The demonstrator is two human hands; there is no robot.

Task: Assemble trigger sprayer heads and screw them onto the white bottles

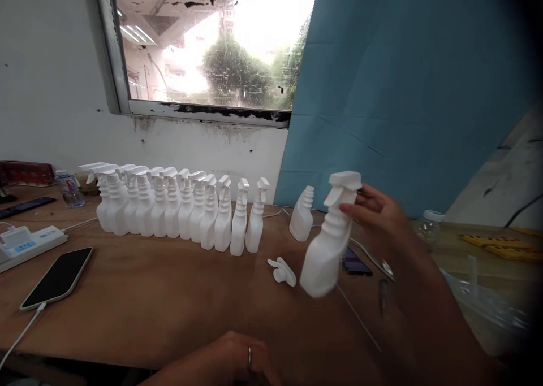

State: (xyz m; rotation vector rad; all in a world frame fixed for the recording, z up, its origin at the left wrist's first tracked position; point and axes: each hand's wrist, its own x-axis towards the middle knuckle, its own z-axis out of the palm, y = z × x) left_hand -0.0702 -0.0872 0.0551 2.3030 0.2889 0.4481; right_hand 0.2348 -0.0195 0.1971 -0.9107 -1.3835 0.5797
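My right hand (377, 211) grips a white spray bottle (324, 256) by its trigger head, holding it tilted over the right part of the table. Left of that bottle a loose white trigger sprayer head (283, 272) lies on the wood. Behind it stands a headless white bottle (302, 216) with a bare ribbed neck. My left hand (244, 356), with a ring on one finger, is low at the table's front edge; its fingers are partly cut off by the frame. To the left, several white spray bottles with heads (207, 222) stand upright in a row.
A charging phone (59, 276) and a white power strip (34, 247) lie at the left, near a clear water bottle (69, 189). Another phone (355, 263) and a cable are behind my right hand's bottle. At the right are a clear jar (430, 228) and a plastic container (483, 301).
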